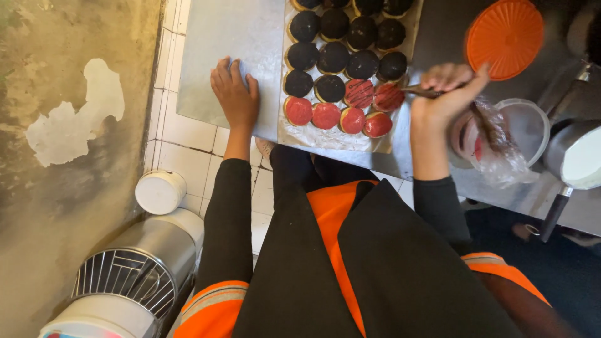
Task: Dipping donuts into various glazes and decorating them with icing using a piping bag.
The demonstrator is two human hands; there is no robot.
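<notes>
A sheet of paper (332, 134) on the metal table (231, 37) carries rows of round doughnuts, most glazed dark brown (333, 57) and the near row glazed red (325, 116). Two red ones (359, 93) bear dark stripes. My right hand (446, 94) grips a thin piping tool (418, 91) whose tip rests over a striped red doughnut (389, 97). My left hand (235, 94) lies flat on the bare table, left of the paper, fingers spread.
An orange round lid (504, 37) and a clear tub (526, 128) with crumpled plastic film (494, 150) sit to the right, beside a metal pot (576, 156) of white filling. Below left stands a mixer with a wire guard (128, 275) against a stained wall.
</notes>
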